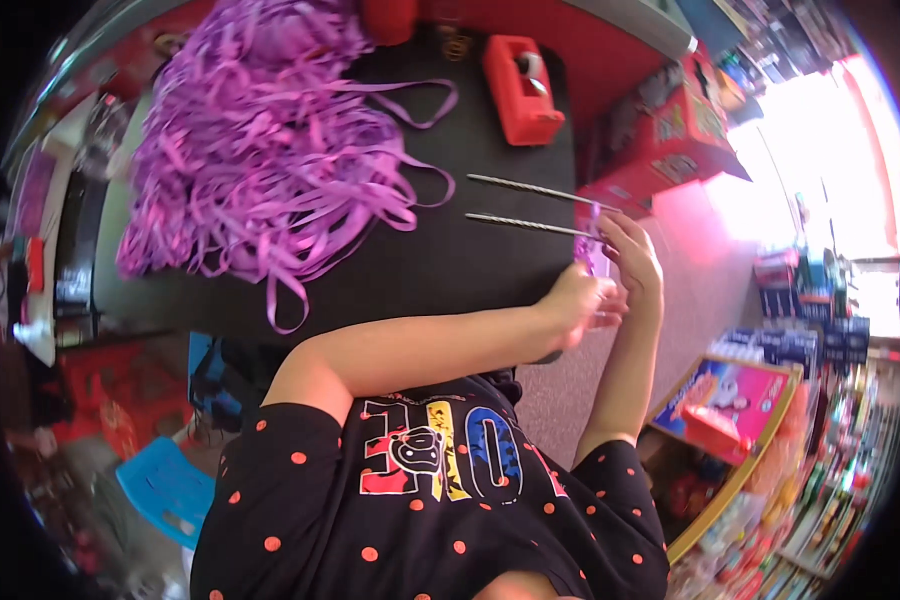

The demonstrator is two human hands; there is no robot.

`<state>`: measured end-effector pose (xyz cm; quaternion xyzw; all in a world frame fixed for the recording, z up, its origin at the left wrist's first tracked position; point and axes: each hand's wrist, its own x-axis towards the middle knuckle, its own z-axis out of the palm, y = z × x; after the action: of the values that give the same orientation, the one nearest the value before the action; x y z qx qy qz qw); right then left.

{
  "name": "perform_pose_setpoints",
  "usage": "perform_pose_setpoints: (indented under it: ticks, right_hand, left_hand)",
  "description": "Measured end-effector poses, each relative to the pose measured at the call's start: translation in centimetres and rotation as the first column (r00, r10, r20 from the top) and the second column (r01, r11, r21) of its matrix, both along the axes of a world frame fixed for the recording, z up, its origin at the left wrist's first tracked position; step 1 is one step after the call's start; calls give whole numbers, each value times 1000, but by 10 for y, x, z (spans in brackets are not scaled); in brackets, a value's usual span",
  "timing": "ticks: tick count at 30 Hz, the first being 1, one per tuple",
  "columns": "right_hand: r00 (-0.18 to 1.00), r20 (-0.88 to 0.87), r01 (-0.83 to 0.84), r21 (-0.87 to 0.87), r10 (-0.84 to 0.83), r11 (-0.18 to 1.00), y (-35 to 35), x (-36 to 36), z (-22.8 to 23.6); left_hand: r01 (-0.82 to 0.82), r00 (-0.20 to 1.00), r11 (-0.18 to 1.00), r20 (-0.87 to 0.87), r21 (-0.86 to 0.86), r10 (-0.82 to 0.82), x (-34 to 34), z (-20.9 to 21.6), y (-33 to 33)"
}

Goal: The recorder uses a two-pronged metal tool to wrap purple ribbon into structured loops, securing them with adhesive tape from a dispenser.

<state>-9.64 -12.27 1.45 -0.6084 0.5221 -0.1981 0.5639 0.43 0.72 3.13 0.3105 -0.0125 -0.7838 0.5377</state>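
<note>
Two thin, twisted metal rods (pixel 525 186) lie nearly parallel in the air past the table's right edge, their free ends pointing left. Purple ribbon (pixel 588 243) is looped around them near their right ends. My right hand (pixel 632 252) is closed at those ends, its fingers gripping the rods beside the ribbon. Just below, my left hand (pixel 577 302) is close to the hanging ribbon; its fingers are curled and blurred, so I cannot tell whether it holds the ribbon. A large tangled heap of purple ribbon (pixel 260 150) covers the left of the black table (pixel 450 270).
A red tape dispenser (pixel 526 95) stands at the table's far right. Beyond it is a red box (pixel 675 135). A blue stool (pixel 170 488) is at lower left. To my right, a colourful carton (pixel 725 400) and packed shelves (pixel 840 480) line the floor (pixel 695 270).
</note>
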Motion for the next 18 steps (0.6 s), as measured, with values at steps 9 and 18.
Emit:
perform_pose_setpoints:
  ticks: [9,18]
  right_hand:
    - [879,474,-102,275,-42,956,-25,10,-29]
    - [858,493,18,247,-142,969,-64,-70,-77]
  left_hand:
    - [429,785,793,612,-432,-92,77,37,51]
    - [144,243,930,923,-339,299,202,76,161]
